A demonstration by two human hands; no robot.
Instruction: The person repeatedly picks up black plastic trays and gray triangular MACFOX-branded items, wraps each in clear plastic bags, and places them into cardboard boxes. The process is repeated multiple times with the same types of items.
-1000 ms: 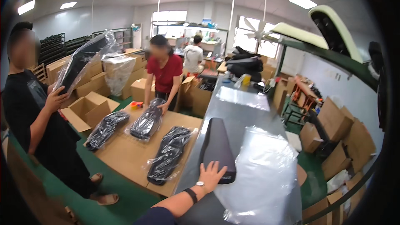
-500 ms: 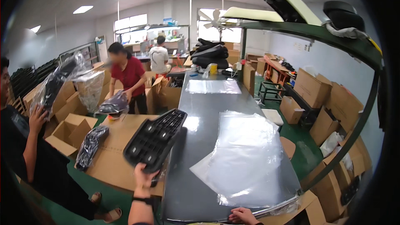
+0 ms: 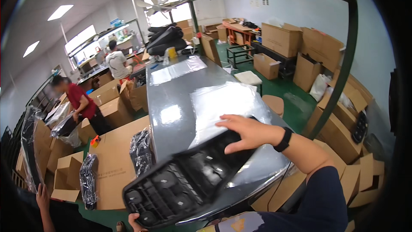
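Observation:
A long black plastic panel (image 3: 171,189) with a ribbed, hollow underside is held aslant over the near end of the dark table (image 3: 171,90). My left hand (image 3: 134,222) grips its lower left corner, thumb on the rim, other fingers mostly hidden. Over its upper right end is my right hand (image 3: 253,134), fingers stretched and thumb apart; whether it touches the panel I cannot tell. A black band (image 3: 284,139) circles my right wrist. Behind the panel, clear plastic bags (image 3: 219,103) lie spread on the tabletop.
Two bagged black parts (image 3: 89,180) (image 3: 140,150) lie on a flat cardboard sheet (image 3: 113,163) at left. A co-worker's hand (image 3: 42,197) holds another bagged part (image 3: 30,146). A green frame post (image 3: 343,73) rises at right, beside cardboard boxes (image 3: 281,38).
The panel has swung from the left to right in front of me. My right hand has risen from the table's near edge to above it. The view has turned right and tilted.

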